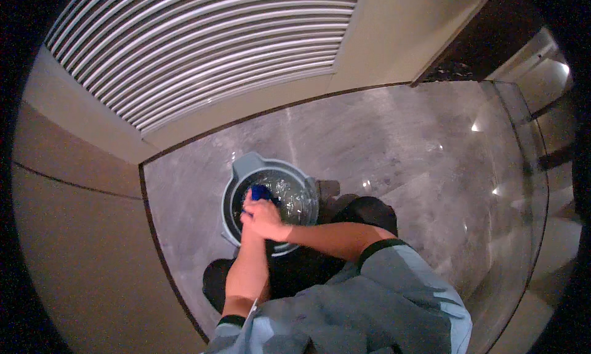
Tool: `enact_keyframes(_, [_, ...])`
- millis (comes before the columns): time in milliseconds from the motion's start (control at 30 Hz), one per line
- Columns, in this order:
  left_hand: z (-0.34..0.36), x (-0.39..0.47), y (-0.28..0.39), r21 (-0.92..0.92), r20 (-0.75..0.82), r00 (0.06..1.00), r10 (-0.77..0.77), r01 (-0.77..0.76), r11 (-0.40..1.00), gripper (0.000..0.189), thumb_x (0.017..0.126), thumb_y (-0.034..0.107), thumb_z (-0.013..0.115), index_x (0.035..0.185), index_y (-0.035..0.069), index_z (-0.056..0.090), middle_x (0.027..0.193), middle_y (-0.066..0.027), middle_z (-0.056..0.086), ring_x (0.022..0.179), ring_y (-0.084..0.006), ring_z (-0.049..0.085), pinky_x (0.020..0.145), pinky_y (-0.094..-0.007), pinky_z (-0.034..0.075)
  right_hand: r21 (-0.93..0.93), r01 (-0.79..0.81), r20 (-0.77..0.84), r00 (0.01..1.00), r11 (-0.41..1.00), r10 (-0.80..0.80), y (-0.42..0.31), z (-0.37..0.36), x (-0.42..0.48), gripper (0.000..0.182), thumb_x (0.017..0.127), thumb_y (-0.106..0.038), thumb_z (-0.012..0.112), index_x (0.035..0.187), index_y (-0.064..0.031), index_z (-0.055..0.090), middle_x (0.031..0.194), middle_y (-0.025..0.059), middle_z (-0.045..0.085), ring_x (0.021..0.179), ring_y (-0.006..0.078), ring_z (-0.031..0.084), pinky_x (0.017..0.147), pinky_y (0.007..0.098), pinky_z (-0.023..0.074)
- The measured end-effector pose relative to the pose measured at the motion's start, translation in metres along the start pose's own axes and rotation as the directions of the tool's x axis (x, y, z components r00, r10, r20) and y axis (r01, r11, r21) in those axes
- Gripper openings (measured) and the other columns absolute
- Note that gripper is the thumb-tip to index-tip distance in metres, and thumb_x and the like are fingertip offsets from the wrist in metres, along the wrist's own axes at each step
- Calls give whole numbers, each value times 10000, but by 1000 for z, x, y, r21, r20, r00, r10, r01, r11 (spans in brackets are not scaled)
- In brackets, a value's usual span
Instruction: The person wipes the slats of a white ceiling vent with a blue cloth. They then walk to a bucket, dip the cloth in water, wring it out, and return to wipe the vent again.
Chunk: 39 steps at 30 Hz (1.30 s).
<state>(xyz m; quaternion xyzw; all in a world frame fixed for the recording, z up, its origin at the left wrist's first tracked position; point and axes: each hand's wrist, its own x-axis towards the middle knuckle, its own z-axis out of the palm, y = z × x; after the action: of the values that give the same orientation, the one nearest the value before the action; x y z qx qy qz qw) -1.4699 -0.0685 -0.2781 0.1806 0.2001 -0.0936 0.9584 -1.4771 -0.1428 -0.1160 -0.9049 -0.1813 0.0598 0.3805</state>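
Observation:
A grey plastic bucket (307, 181) stands on the floor before my knees, with rippled, glinting water (293, 197) in it. Both of my hands are close together over its left part. A bunched blue cloth (261, 193) is gripped between them, above the water. My right hand (268, 219) lies across the front, its fingers closed round the cloth. My left hand (248, 213) is at the cloth's near left side, largely covered by the right one, with a finger showing along the cloth.
A white slatted louvre panel (221, 54) is set in the beige wall ahead. Another beige wall (87, 243) runs along the left. The grey marbled floor (392, 137) extends right, reflecting several lights. A dark doorway-like opening (480, 40) lies at the upper right.

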Motion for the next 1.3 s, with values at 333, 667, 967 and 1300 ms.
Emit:
enact_keyframes(333, [106, -23, 17, 133, -343, 936, -72, 125, 983, 522, 874, 529, 472, 1161, 97, 529, 1060, -74, 591, 940, -221, 583, 839, -374, 478, -197, -260, 80, 957, 945, 280, 121, 2, 57, 345, 810, -308, 490, 761, -7, 649, 848, 238, 619, 853, 393, 600, 752, 464, 476])
enact_keyframes(667, [-11, 12, 18, 329, -435, 890, 134, 19, 944, 564, 919, 308, 371, 1423, 107, 219, 1439, -118, 289, 1300, -283, 299, 1033, -455, 244, -343, 173, 498, 867, 923, 22, 101, 29, 23, 682, 720, -87, 637, 1336, -145, 350, 1302, 163, 382, 1146, 402, 423, 931, 469, 413])
enact_keyframes(967, [31, -10, 21, 202, -695, 710, -111, 342, 918, 603, 893, 444, 321, 1366, 72, 346, 1432, -123, 305, 1299, -303, 295, 1033, -533, 179, -429, 148, 696, 683, 891, 222, 140, 54, 31, 334, 761, -209, 558, 1081, -134, 621, 1097, 153, 589, 1002, 308, 574, 844, 414, 464])
enact_keyframes(1300, [-25, 9, 34, 75, -335, 940, -57, 87, 993, 322, 897, 356, 444, 1064, 102, 550, 934, -128, 630, 859, -316, 585, 770, -448, 470, 270, 80, 659, 711, 959, -245, -8, -44, 34, 350, 740, -358, 558, 929, -77, 647, 906, 190, 643, 880, 323, 611, 806, 390, 461])
